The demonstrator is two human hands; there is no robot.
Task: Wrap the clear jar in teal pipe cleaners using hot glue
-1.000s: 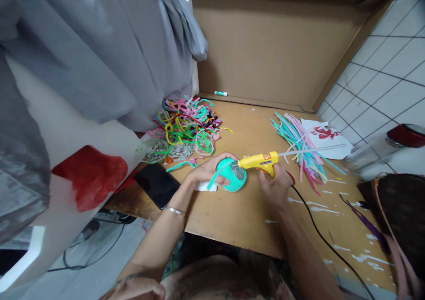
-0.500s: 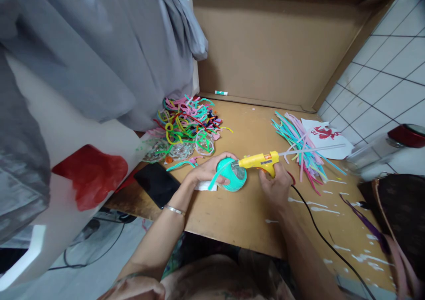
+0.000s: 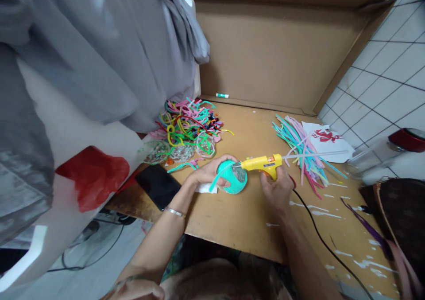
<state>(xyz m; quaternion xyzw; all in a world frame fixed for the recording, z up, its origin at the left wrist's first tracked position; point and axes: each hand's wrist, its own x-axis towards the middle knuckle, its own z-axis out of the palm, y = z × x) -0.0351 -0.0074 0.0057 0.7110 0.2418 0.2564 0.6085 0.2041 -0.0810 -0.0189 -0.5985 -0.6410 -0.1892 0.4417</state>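
My left hand (image 3: 212, 171) is closed round a ball wrapped in turquoise pipe cleaner (image 3: 236, 185). A loose end of the turquoise strand sticks out toward the lower left, and a bare greyish patch shows on the ball's upper right. In my right hand (image 3: 277, 188) is a yellow hot glue gun (image 3: 262, 163), gripped by its handle. The metal nozzle points left and meets the ball at the edge of the bare patch; whether it touches is hard to see. A long clear glue stick (image 3: 318, 153) juts from the gun's back.
Tangled coloured pipe cleaners (image 3: 189, 122) lie at the back left, near a black phone (image 3: 157, 185). Straight pipe cleaners (image 3: 300, 142) rest at the right beside a clear bottle (image 3: 372, 158) and a brown bag (image 3: 395, 216). The gun's black cord (image 3: 318, 231) crosses the table. A cardboard panel (image 3: 275, 56) stands behind.
The whole view has shifted slightly downward in the picture. Both hands keep their holds, and the nozzle stays at nearly the same spot on the ball.
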